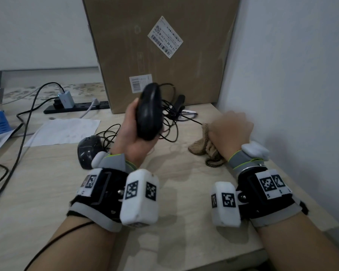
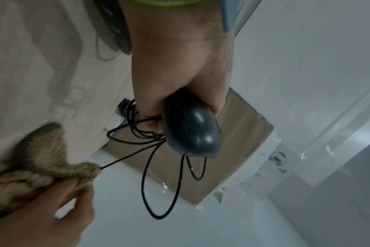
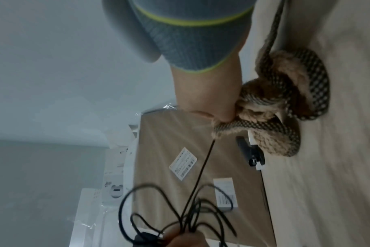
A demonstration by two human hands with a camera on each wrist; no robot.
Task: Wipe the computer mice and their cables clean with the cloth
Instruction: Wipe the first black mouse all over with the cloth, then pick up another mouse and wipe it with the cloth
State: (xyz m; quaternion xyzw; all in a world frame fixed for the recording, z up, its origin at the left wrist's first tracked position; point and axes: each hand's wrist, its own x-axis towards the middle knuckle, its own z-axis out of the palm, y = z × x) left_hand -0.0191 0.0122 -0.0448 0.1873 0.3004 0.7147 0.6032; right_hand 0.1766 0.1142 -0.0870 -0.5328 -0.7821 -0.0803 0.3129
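Your working room is hemmed in: the cardboard box (image 1: 164, 55) stands at the back of the desk (image 1: 184, 192), the wall is close on the right. Your left hand (image 1: 134, 137) has its grip curled round the black mouse (image 1: 149, 114), raised off the desk, cable (image 1: 170, 122) looping below. Your right hand (image 1: 231, 132), its grip pinching the cloth (image 1: 202, 145) round a taut stretch of that cable, is low over the desk. A second mouse (image 1: 89, 149) lies left of your wrist.

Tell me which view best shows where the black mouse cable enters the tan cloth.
Left wrist: the taut black mouse cable runs into the bunched tan knitted cloth gripped by the right hand, unobstructed. The right wrist view shows it too, blurrier. In the head view the hand hides it.
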